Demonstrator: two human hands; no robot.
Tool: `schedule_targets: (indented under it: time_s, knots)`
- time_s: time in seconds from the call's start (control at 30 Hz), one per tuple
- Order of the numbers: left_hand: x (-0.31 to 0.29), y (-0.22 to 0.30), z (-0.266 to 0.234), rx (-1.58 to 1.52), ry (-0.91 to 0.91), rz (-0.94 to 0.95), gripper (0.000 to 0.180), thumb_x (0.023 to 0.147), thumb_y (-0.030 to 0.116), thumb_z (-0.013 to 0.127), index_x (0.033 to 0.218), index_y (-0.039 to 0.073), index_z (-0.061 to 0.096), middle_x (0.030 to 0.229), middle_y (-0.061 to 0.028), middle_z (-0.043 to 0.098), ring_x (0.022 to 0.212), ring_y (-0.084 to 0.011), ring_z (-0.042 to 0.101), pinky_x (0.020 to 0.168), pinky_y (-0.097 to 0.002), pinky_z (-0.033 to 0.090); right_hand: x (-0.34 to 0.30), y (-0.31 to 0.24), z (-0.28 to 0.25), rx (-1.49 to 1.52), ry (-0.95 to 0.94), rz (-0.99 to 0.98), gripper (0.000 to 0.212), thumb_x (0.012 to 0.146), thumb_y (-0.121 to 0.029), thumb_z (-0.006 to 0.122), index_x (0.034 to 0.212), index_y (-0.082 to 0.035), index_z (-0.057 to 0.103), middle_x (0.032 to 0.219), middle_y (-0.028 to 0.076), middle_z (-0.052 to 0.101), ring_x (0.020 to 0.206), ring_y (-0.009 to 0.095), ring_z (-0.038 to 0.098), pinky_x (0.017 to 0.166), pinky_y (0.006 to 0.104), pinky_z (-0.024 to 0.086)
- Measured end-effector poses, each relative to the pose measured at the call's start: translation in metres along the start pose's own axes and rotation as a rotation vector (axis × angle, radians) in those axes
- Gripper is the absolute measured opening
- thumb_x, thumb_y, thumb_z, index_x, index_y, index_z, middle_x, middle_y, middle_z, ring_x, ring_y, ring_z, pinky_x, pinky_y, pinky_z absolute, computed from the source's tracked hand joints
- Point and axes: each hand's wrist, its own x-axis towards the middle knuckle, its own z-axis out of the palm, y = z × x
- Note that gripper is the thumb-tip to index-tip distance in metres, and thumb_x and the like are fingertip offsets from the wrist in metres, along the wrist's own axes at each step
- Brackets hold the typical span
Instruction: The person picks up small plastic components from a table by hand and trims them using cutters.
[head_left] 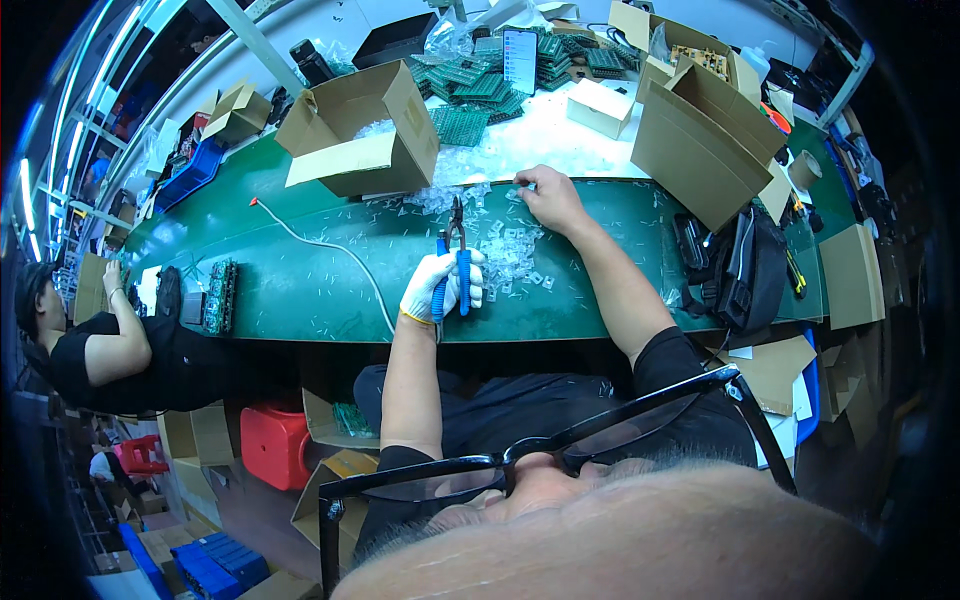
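My left hand (428, 284), in a white knitted glove, is closed around the blue handles of a pair of pliers (463, 281). The dark jaws point away from me, over the green work table (330, 290). Small clear plastic pieces (508, 256) lie in a loose heap just right of the pliers. Beyond that heap, at the edge of the white sheet, my bare right hand (552, 200) has its fingers curled together in a pinch. Whatever is between those fingertips is too small to make out. More clear bits (435, 198) are strewn near the jaws.
An open cardboard box (370, 165) stands behind my left hand, another carton (705, 145) at right. Green circuit boards (462, 122) are piled behind a phone (520, 60) and white box (600, 107). A white cable (345, 250) crosses left; a black bag (750, 265) sits right. A co-worker (110, 340) sits far left.
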Motion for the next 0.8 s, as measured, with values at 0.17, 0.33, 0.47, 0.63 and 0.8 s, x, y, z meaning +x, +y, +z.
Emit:
schedule_targets:
  time_s: [0.17,0.33,0.47,0.63,0.8]
  knots:
    - [0.003,-0.002,0.003,0.008,-0.044,0.019,0.061,0.1,0.038,0.072,0.133,-0.012,0.061,0.1,-0.0167,0.073,0.082,-0.0298,0.074,0.074,-0.0457,0.064,-0.001,0.013,0.021,-0.282,0.098,-0.183,0.024,0.093,-0.009,0.068,0.115,-0.008,0.077,0.116,0.015,0.072,0.11,0.037,0.069,0.095,0.0476,0.056]
    - [0.001,0.0,0.004,0.043,-0.031,0.02,0.061,0.1,0.038,0.072,0.133,-0.012,0.061,0.1,-0.0165,0.073,0.083,-0.0293,0.073,0.074,-0.0455,0.064,0.0,0.007,0.02,-0.301,-0.006,-0.115,0.028,0.096,-0.008,0.065,0.122,-0.009,0.074,0.113,0.016,0.07,0.11,0.037,0.068,0.094,0.0489,0.055]
    - [-0.002,0.001,0.003,0.043,0.022,-0.02,0.061,0.099,0.038,0.073,0.133,-0.011,0.061,0.099,-0.0163,0.072,0.082,-0.0291,0.073,0.074,-0.0453,0.063,0.0,-0.002,0.021,-0.219,0.055,-0.09,0.028,0.095,-0.006,0.064,0.121,-0.009,0.073,0.113,0.019,0.07,0.109,0.04,0.067,0.094,0.0501,0.055]
    - [0.012,0.001,0.021,0.117,0.067,-0.111,0.061,0.099,0.037,0.073,0.132,-0.012,0.06,0.099,-0.0175,0.072,0.083,-0.0293,0.072,0.075,-0.0462,0.062,0.005,0.014,0.017,0.316,-0.008,0.011,0.032,0.094,-0.004,0.067,0.125,-0.006,0.068,0.107,0.012,0.07,0.097,0.026,0.071,0.085,0.0402,0.058]
    - [0.004,0.006,0.017,0.08,0.087,-0.136,0.061,0.098,0.037,0.075,0.131,-0.012,0.059,0.096,-0.017,0.07,0.083,-0.0288,0.071,0.076,-0.0468,0.061,-0.005,-0.023,0.019,1.082,-0.22,0.205,0.041,0.093,-0.003,0.072,0.132,0.0,0.06,0.105,0.006,0.068,0.091,0.015,0.07,0.079,0.0317,0.059]
